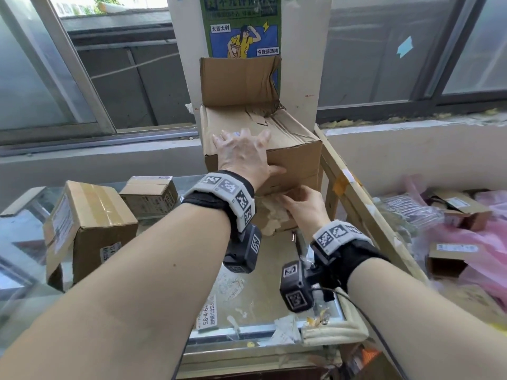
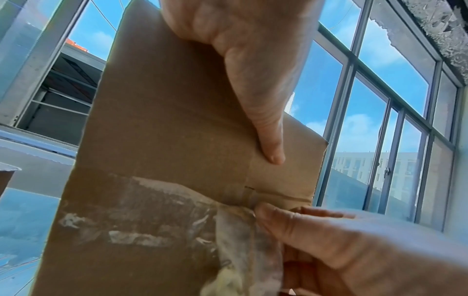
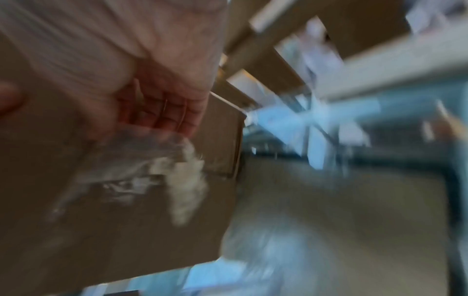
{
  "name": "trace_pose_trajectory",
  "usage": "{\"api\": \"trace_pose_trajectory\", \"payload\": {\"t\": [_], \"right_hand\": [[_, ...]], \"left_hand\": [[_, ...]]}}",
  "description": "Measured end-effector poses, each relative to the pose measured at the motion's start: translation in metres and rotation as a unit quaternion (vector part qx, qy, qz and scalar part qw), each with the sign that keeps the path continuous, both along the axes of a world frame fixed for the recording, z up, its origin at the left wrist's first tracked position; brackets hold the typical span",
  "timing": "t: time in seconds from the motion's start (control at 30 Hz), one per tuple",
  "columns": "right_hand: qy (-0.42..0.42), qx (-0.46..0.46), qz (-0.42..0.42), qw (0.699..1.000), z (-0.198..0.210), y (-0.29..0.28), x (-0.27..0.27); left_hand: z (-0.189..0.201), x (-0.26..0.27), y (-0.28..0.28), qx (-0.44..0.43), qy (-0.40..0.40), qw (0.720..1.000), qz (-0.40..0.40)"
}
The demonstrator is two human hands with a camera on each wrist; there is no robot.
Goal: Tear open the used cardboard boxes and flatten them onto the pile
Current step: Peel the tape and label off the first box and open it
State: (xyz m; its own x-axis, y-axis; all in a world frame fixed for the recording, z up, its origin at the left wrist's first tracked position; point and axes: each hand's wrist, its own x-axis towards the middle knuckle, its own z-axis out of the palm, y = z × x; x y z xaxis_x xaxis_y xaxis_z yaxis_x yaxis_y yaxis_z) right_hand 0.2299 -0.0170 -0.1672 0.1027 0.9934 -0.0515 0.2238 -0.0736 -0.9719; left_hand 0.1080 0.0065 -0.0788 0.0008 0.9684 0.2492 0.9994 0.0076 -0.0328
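Observation:
A brown cardboard box [image 1: 296, 157] stands on the glass table [image 1: 22, 229], its rear flap raised. My left hand [image 1: 241, 152] lies spread on the box top, and its thumb [image 2: 268, 140] presses the front face [image 2: 164, 120]. My right hand [image 1: 301, 207] is low on that front face. It pinches a strip of clear tape [image 2: 228, 230] that is partly peeled, with torn paper stuck to it. The right wrist view is blurred; it shows my right hand's curled fingers [image 3: 157, 100] on the tape [image 3: 162, 152].
Two taped boxes [image 1: 90, 229] [image 1: 149, 196] sit on the table's left. A wooden frame [image 1: 356, 204] leans just right of the box. Beyond the frame lie pink plastic bags [image 1: 466, 242] and small cartons. Label scraps [image 1: 208, 316] litter the near table. Windows stand behind.

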Motion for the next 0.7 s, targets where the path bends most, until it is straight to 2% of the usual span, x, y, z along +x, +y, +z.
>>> {"api": "trace_pose_trajectory", "payload": {"t": [0.1, 0.17, 0.23, 0.33, 0.43, 0.6, 0.7], "right_hand": [[-0.114, 0.092, 0.012, 0.989, 0.006, -0.005, 0.006], [-0.201, 0.142, -0.016, 0.969, 0.008, -0.005, 0.01], [-0.305, 0.215, -0.03, 0.927, 0.007, -0.004, 0.014], [-0.433, 0.246, 0.017, 0.867, 0.0, -0.002, 0.016], [-0.467, 0.279, 0.003, 0.839, -0.004, 0.004, 0.013], [-0.447, 0.29, 0.01, 0.846, 0.001, 0.011, 0.005], [-0.45, 0.245, 0.035, 0.858, 0.002, 0.008, -0.001]], "left_hand": [[-0.001, -0.002, -0.001, 0.014, -0.002, 1.0, -0.014], [0.0, -0.001, -0.002, 0.018, 0.0, 1.0, -0.021], [0.001, -0.001, -0.003, 0.016, 0.0, 1.0, -0.021], [0.001, -0.002, -0.004, 0.015, -0.004, 1.0, -0.02], [0.0, -0.006, -0.005, 0.021, -0.008, 0.999, -0.023], [-0.002, -0.016, -0.002, 0.029, -0.019, 0.999, -0.01], [-0.002, -0.019, -0.001, 0.034, -0.026, 0.999, 0.0]]}}
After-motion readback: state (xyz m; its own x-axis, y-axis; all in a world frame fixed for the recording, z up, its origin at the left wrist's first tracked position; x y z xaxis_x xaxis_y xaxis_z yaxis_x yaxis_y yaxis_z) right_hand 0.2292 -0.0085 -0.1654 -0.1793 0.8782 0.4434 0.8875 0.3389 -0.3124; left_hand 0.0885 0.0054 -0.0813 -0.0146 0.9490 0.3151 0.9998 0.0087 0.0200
